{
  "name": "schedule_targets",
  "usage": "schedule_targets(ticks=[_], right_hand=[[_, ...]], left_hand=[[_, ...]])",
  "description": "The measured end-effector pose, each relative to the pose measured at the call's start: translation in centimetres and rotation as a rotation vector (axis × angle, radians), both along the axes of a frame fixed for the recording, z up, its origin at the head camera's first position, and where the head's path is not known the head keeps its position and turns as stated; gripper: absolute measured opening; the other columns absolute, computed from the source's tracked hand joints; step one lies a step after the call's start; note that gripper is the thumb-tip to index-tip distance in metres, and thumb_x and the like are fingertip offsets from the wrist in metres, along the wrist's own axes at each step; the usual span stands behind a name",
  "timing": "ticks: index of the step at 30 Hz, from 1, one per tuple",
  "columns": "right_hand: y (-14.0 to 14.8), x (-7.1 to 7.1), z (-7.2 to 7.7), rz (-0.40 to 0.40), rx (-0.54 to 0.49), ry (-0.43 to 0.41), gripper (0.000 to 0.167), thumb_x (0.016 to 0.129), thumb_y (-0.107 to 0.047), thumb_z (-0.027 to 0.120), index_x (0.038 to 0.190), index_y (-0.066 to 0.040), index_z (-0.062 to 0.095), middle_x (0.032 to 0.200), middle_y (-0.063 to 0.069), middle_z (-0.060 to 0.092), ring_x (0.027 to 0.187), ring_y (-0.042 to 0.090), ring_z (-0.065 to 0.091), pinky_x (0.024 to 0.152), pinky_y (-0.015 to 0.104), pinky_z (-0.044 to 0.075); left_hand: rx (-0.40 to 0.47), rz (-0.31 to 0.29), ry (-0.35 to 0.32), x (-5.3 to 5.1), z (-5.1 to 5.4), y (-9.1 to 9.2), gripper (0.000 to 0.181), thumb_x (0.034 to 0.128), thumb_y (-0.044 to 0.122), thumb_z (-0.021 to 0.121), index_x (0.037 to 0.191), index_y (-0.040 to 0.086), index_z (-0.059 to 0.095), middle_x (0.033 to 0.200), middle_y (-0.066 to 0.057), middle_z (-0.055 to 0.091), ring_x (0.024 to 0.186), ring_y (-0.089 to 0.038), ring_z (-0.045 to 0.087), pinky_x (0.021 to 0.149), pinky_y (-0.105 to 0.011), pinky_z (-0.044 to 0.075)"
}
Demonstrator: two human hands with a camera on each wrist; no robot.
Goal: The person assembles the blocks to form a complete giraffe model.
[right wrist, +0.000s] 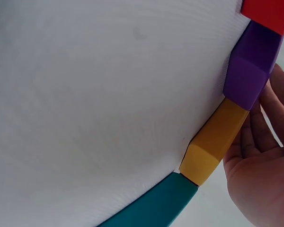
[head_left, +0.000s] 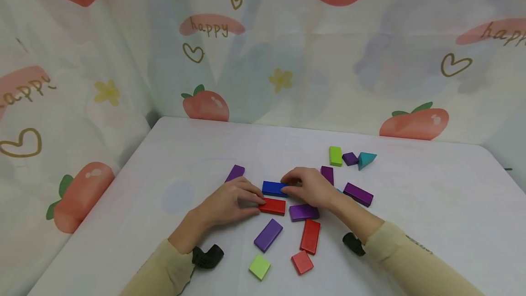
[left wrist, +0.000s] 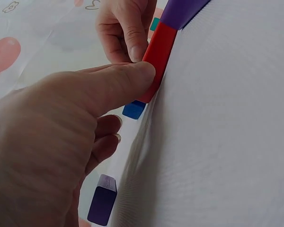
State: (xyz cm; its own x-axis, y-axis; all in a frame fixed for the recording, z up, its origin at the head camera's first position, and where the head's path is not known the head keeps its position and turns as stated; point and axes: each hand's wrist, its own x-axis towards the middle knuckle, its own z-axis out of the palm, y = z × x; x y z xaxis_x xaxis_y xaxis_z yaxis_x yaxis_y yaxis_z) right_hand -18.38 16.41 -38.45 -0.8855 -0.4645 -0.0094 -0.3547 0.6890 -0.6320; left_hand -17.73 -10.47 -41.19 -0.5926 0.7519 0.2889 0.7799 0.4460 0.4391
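Note:
My left hand [head_left: 232,200] pinches the left end of a flat red block [head_left: 274,206] between thumb and fingers. In the left wrist view its thumb lies against the red block [left wrist: 161,56]. My right hand [head_left: 310,186] has thumb and index finger at the right end of a blue block [head_left: 273,188], gripping it. The blue block lies just behind the red one, roughly parallel. Beneath my right hand, a purple block [head_left: 304,213] lies to the right of the red one. My right palm hides part of the table there.
Nearer me lie a purple block [head_left: 268,235], a second red block [head_left: 310,236], a salmon square [head_left: 302,262] and a green square [head_left: 260,267]. Behind my right hand are a green block [head_left: 335,156], a teal triangular block [head_left: 365,160] and several purple ones, including one [head_left: 358,194] beside my forearm.

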Motion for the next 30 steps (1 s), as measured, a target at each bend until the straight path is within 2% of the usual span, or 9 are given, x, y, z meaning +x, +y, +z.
schedule_targets(ticks=[8, 18, 30], right_hand=[[0.09, 0.06, 0.06, 0.007, -0.003, -0.019, 0.026, 0.097, -0.02, 0.071, 0.119, -0.007, 0.073, 0.113, 0.005, 0.069, 0.106, 0.024, 0.061, 0.095, 0.044, 0.052], [0.4, 0.19, 0.13, 0.032, -0.028, -0.043, 0.025, 0.096, -0.019, 0.071, 0.118, -0.007, 0.073, 0.113, 0.005, 0.069, 0.105, 0.024, 0.062, 0.096, 0.046, 0.052], [0.25, 0.42, 0.01, 0.034, -0.017, -0.04, 0.024, 0.095, -0.019, 0.072, 0.117, -0.008, 0.073, 0.112, 0.003, 0.069, 0.104, 0.023, 0.061, 0.094, 0.044, 0.052]], left_hand=[[0.013, -0.008, 0.02, -0.04, -0.24, -0.02, 0.02, 0.0875, 0.02, 0.082, 0.107, 0.016, 0.081, 0.11, 0.008, 0.072, 0.105, -0.009, 0.057, 0.09, -0.025, 0.05], [0.072, -0.041, 0.057, -0.14, -0.32, -0.08, 0.018, 0.0863, 0.018, 0.083, 0.104, 0.015, 0.082, 0.108, 0.007, 0.072, 0.104, -0.01, 0.058, 0.089, -0.025, 0.051], [0.068, -0.029, 0.047, -0.04, -0.3, -0.07, 0.019, 0.0865, 0.018, 0.083, 0.105, 0.014, 0.082, 0.109, 0.006, 0.071, 0.104, -0.011, 0.058, 0.089, -0.025, 0.051]])
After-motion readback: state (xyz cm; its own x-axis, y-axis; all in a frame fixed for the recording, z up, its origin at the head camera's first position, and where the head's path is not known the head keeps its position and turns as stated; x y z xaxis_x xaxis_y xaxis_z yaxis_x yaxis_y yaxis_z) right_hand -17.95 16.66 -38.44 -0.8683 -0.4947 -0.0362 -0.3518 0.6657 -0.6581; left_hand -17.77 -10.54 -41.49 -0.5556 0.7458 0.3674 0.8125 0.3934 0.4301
